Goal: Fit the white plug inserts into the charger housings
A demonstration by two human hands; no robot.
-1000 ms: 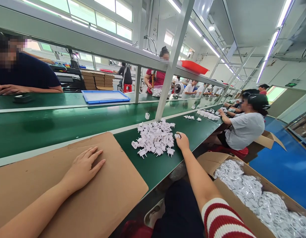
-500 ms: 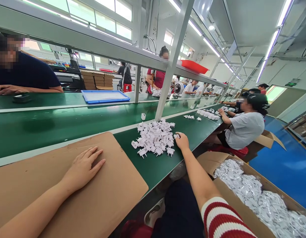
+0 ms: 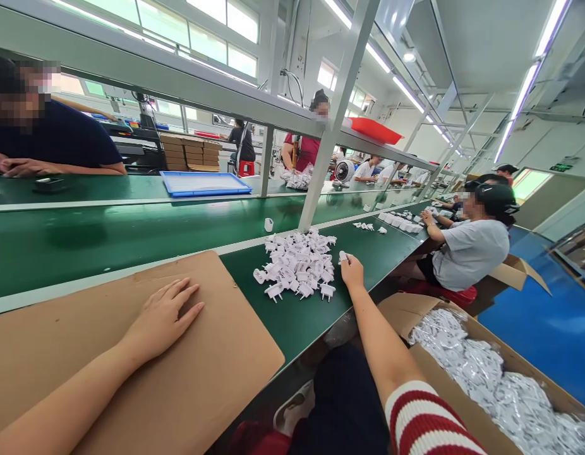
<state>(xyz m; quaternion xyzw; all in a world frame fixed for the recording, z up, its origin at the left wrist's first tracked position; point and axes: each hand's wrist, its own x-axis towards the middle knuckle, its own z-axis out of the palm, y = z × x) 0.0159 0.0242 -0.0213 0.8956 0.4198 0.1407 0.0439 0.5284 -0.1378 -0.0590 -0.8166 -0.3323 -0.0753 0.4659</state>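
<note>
My left hand (image 3: 165, 314) lies flat on a brown cardboard sheet (image 3: 192, 379), fingers stretched out and holding nothing. To the right of the sheet, a heap of white plug pieces (image 3: 299, 265) rests on the green worktop, and metal-like pins stick out of several of them. Just right of the heap, my right hand (image 3: 352, 272) pinches a small white plug piece (image 3: 342, 256) between thumb and fingers. Most of that piece is covered by the fingers. One white plug housing (image 3: 268, 224) stands apart on the green belt (image 3: 131, 237) behind the heap.
A metal post (image 3: 321, 164) rises right behind the heap. At my lower right stands an open carton (image 3: 392, 309) of bagged white parts (image 3: 482, 360). A co-worker (image 3: 482, 240) sits farther along the bench. Across the belt lies a blue-rimmed tray (image 3: 205, 193).
My right hand has drawn slightly right, away from the heap, with the white piece showing more. The lone housing has shifted left along the belt. My left hand stays on the cardboard.
</note>
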